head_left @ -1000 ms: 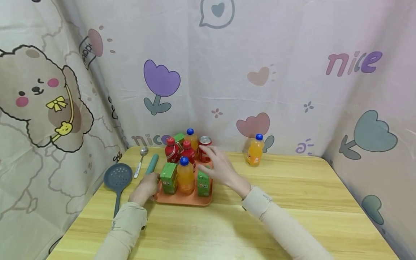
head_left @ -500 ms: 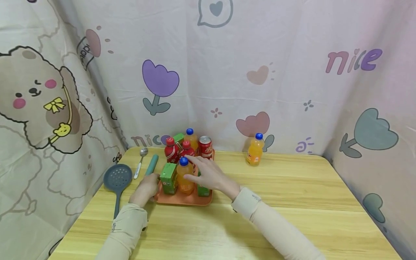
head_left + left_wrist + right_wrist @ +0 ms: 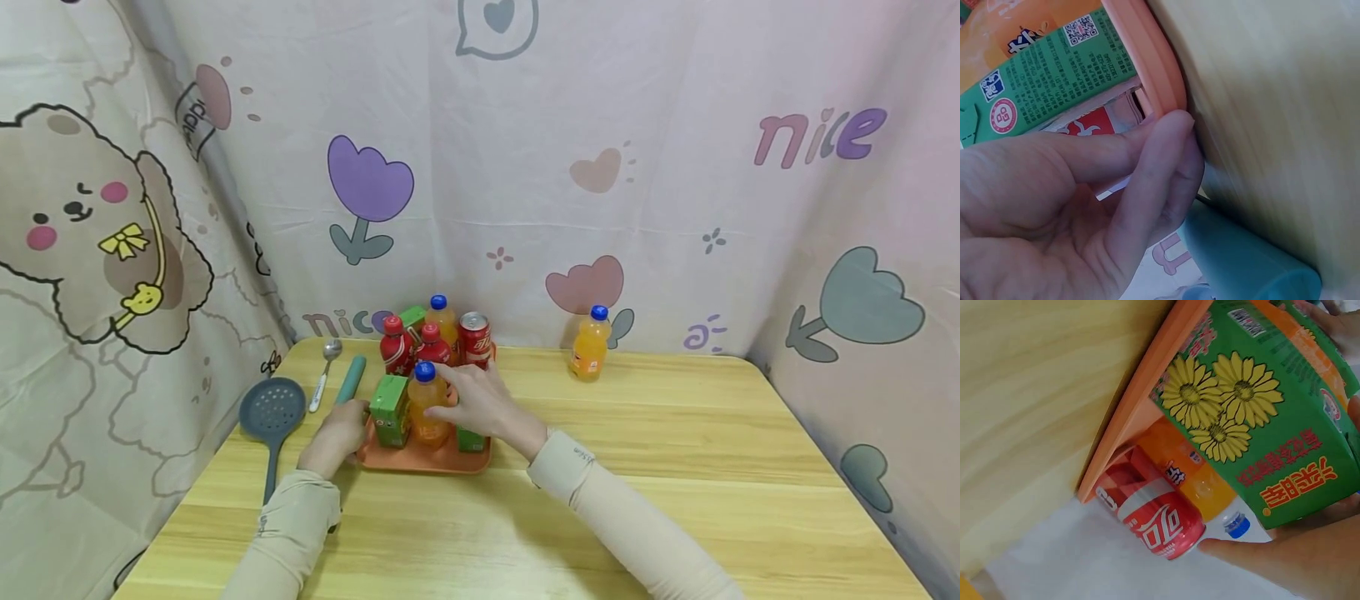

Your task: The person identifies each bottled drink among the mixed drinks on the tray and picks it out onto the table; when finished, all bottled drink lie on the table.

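Observation:
In the head view, an orange tray (image 3: pixel 420 461) carries green drink cartons, orange drink bottles, red bottles and a red soda can. My left hand (image 3: pixel 339 433) pinches the tray's left rim, thumb against fingers in the left wrist view. My right hand (image 3: pixel 487 406) reaches over the tray's right side. Its thumb lies across the front of an orange drink bottle (image 3: pixel 426 427) with a blue cap; its other fingers pass behind the neck. Under this hand stands a green carton (image 3: pixel 1241 419), partly hidden in the head view. One finger points toward the red can (image 3: pixel 1154 512).
Left of the tray lie a grey slotted skimmer (image 3: pixel 272 410), a spoon (image 3: pixel 323 377) and a teal-handled utensil (image 3: pixel 351 379). Another orange drink bottle (image 3: pixel 590 346) stands alone at the back right, near the curtain (image 3: pixel 675 208).
My right hand has come left and down from beside the red can to the front orange drink bottle, its fingers passing behind the neck. My left hand stays on the tray rim.

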Demonstrator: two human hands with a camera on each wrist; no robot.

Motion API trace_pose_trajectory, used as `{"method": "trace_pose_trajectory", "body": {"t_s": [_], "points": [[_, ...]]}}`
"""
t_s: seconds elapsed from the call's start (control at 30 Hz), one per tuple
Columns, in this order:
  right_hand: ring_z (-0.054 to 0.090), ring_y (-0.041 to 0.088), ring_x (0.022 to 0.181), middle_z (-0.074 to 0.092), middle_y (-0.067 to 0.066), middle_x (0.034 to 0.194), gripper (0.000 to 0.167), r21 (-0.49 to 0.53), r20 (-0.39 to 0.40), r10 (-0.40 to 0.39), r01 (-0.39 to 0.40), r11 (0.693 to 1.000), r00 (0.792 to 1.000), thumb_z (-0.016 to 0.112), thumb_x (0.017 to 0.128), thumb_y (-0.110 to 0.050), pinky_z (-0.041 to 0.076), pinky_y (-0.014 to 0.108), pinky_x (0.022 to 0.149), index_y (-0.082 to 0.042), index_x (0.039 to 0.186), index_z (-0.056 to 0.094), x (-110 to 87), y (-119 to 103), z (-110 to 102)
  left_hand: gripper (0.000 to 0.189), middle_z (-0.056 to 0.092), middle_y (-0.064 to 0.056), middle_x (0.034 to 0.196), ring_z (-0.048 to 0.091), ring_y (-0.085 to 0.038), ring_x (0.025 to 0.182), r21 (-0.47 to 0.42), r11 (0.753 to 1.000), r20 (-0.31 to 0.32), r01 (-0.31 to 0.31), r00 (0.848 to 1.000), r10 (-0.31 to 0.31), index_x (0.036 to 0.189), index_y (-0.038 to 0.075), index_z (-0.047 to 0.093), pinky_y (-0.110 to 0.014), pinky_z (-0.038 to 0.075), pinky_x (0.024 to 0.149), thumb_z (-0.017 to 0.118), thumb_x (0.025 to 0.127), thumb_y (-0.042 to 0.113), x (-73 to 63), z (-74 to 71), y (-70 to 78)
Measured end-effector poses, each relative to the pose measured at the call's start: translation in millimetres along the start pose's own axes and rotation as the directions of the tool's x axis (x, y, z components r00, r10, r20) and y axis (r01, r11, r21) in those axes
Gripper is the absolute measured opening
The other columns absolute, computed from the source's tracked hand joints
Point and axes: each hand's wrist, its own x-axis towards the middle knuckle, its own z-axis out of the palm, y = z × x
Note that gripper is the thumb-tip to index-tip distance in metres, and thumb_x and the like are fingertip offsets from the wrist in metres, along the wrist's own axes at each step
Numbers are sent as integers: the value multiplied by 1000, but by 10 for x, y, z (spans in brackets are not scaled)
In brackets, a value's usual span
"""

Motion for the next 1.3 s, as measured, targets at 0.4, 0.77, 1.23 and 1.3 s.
{"method": "trace_pose_trajectory", "body": {"t_s": [0.4,0.77,1.23,1.3], "points": [[75,20,113,81,0,112,72,65,-45,-35,37,997,998,81,90,-49,26,75,128,-18,151,58,-15,-22,34,62,60,-40,132,66,-22,56,-8,1000,6,27,1000,-27,149,-7,50,-29,60,45,52,88,-16,-2,22,15],[73,13,69,80,7,114,68,257,-166,-126,166,952,978,85,90,-33,66,38,90,-11,149,60,-27,-112,-47,43,68,-18,76,66,-18,51,-27,1000,-9,4,1000,-5,136,-5,59,-28,58,43,51,95,-12,21,67,-23],[70,36,123,63,9,148,65,653,-211,-15,152,742,977,80,93,-13,65,44,101,-16,153,55,-117,-355,-559,40,72,-18,82,68,-20,59,54,998,-43,-27,999,29,131,-5,63,-28,57,49,54,92,-12,-15,44,19],[68,35,126,61,7,151,65,647,-208,-1,138,750,978,80,93,-14,63,45,105,-17,153,55,-136,-332,-627,39,69,-14,74,67,-18,53,28,1000,-29,-12,999,13,129,-5,63,-27,56,46,51,92,-12,-16,53,11]]}}
